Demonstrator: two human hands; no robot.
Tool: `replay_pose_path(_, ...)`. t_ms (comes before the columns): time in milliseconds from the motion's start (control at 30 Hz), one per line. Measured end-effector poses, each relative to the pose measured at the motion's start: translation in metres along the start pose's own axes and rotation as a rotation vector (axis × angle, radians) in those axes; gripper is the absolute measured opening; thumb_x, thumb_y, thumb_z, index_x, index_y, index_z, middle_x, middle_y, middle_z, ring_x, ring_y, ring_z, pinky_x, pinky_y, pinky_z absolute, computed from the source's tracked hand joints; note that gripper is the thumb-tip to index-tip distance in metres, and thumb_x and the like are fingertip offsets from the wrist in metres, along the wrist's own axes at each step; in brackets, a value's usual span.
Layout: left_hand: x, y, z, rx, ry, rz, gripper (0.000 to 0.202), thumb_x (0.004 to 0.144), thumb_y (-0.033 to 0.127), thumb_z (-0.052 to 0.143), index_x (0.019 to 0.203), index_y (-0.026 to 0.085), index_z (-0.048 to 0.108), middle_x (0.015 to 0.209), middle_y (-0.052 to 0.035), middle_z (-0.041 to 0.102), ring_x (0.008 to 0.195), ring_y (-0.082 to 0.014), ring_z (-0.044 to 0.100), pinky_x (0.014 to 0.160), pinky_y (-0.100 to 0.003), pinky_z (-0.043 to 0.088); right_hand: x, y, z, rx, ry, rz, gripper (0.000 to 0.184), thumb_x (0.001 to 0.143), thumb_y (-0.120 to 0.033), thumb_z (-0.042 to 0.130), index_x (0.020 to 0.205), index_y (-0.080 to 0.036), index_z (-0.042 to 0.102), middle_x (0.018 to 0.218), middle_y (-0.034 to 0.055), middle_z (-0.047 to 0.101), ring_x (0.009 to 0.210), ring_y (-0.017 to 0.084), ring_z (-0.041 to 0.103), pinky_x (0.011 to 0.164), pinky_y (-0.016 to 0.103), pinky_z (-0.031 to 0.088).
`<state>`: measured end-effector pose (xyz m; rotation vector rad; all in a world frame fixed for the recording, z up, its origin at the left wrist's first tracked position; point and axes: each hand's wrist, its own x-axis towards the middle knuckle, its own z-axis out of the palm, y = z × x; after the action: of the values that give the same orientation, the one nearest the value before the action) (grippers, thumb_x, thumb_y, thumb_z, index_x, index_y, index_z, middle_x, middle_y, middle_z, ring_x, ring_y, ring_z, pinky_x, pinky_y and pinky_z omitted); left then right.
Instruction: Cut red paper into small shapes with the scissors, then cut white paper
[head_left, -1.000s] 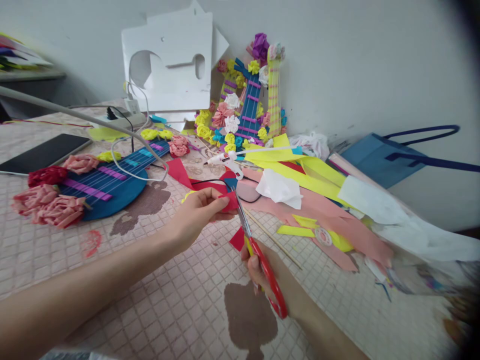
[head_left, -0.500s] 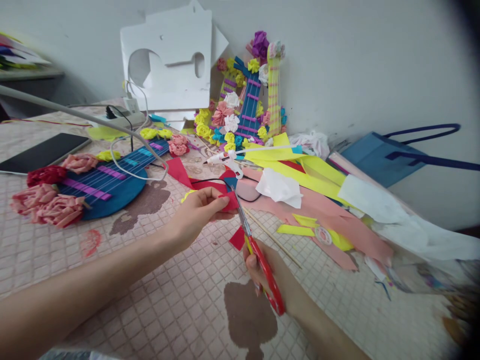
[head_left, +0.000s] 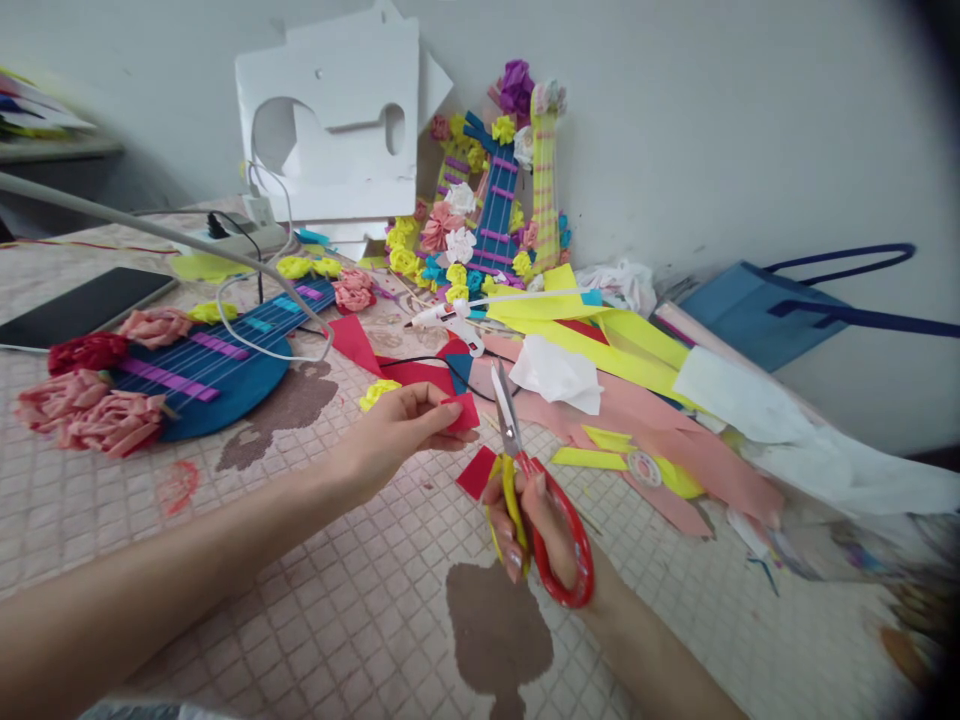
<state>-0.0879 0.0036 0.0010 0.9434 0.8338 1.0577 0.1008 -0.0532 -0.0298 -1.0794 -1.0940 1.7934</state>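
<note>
Fingers of our right hand point(head_left: 553, 530) wrap the red and yellow handles of the scissors point(head_left: 510, 432), whose blades point away from us, slightly parted. Just beyond those fingers, a loose red scrap point(head_left: 476, 473) lies on the grid-patterned tablecloth point(head_left: 337, 600). Our left hand point(head_left: 397, 425) pinches a small red paper piece point(head_left: 463, 411) between thumb and fingers — flat, plain, roughly square — near the blades but apart from them. To our right, a round white disc point(head_left: 643, 470) carries pinkish print we cannot read. Farther off sits a white glue gun point(head_left: 450, 318), its dark marking equally illegible, before a blue toy guitar point(head_left: 499, 205).
</note>
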Motion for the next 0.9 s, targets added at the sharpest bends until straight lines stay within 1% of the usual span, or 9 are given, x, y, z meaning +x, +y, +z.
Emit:
replay_pose_path(100,-0.002,-0.002,0.002,0.166,-0.03,0.087,0.014,0.078,0.026,0.07,0.078,0.016,0.06,0.074,-0.0008,0.066,0.07,-0.0134,0.065,0.071,-0.027,0.052,0.003,-0.002,-0.003,0.052,0.006,-0.049,0.055,0.077,-0.072,0.051,0.086,-0.018,0.056,0.062,-0.0042,0.051,0.039,0.006,0.04,0.036,0.019,0.042)
replay_pose_path(167,-0.006,-0.003,0.004,0.305,-0.048,0.2,0.008,0.078,0.022,0.068,0.08,0.016,0.063,0.076,-0.0019,0.065,0.072,-0.0141,0.063,0.069,-0.026,0.051,0.004,-0.004,-0.004,0.053,0.022,-0.077,0.047,0.08,-0.065,0.055,0.087,-0.019,0.056,0.066,-0.0022,0.056,0.039,0.007,0.042,0.036,0.02,0.04)
replay_pose_path(233,-0.01,-0.004,0.006,0.455,-0.078,0.318,0.002,0.081,0.019,0.063,0.081,0.017,0.064,0.08,-0.0036,0.066,0.075,-0.0158,0.062,0.071,-0.028,0.05,0.005,-0.006,-0.005,0.043,0.055,-0.09,0.039,0.082,-0.058,0.058,0.086,-0.019,0.057,0.063,-0.0018,0.057,0.039,0.008,0.043,0.037,0.021,0.037)
replay_pose_path(367,-0.017,-0.007,0.009,0.672,-0.223,0.52,0.015,0.086,0.012,0.055,0.084,0.021,0.067,0.094,-0.0061,0.067,0.09,-0.0189,0.063,0.081,-0.031,0.049,0.005,-0.01,-0.005,0.084,0.052,-0.096,0.025,0.084,-0.043,0.06,0.08,-0.019,0.055,0.048,-0.0062,0.047,0.039,0.009,0.044,0.041,0.021,0.034)
replay_pose_path(500,-0.019,-0.011,0.008,0.767,-0.332,0.596,0.023,0.086,0.008,0.052,0.082,0.022,0.069,0.111,-0.0073,0.062,0.103,-0.0198,0.06,0.089,-0.033,0.046,0.006,-0.013,-0.002,0.178,0.056,-0.11,0.017,0.077,-0.031,0.066,0.079,-0.019,0.054,0.048,-0.0076,0.047,0.041,0.008,0.043,0.043,0.021,0.038)
replay_pose_path(633,-0.019,-0.014,0.008,0.752,-0.368,0.538,0.023,0.086,0.008,0.05,0.08,0.021,0.069,0.115,-0.0079,0.06,0.106,-0.0193,0.059,0.091,-0.032,0.045,0.011,-0.011,-0.001,0.193,0.157,-0.131,0.025,0.064,-0.024,0.071,0.081,-0.02,0.053,0.051,-0.0091,0.05,0.037,0.007,0.042,0.037,0.02,0.036)
replay_pose_path(700,-0.018,-0.015,0.009,0.665,-0.329,0.453,0.024,0.085,0.007,0.048,0.087,0.021,0.067,0.111,-0.0074,0.062,0.103,-0.019,0.06,0.089,-0.032,0.046,0.012,-0.01,-0.003,0.175,0.199,-0.157,0.026,0.062,-0.024,0.072,0.08,-0.02,0.053,0.056,-0.008,0.054,0.036,0.006,0.042,0.036,0.02,0.036)
replay_pose_path(800,-0.016,-0.017,0.01,0.443,-0.224,0.234,0.023,0.087,0.014,0.046,0.102,0.02,0.062,0.098,-0.0058,0.066,0.092,-0.0181,0.062,0.08,-0.031,0.049,0.013,-0.007,-0.007,0.116,0.242,-0.165,0.026,0.063,-0.024,0.072,0.08,-0.02,0.053,0.061,-0.0067,0.057,0.037,0.006,0.044,0.036,0.02,0.037)
replay_pose_path(900,-0.014,-0.02,0.012,0.347,-0.222,0.013,0.017,0.085,0.029,0.056,0.095,0.018,0.063,0.086,-0.0042,0.066,0.077,-0.0163,0.061,0.066,-0.026,0.048,0.011,-0.004,-0.009,0.045,0.246,-0.133,0.026,0.065,-0.025,0.072,0.082,-0.019,0.054,0.065,-0.0058,0.058,0.038,0.006,0.046,0.037,0.021,0.038)
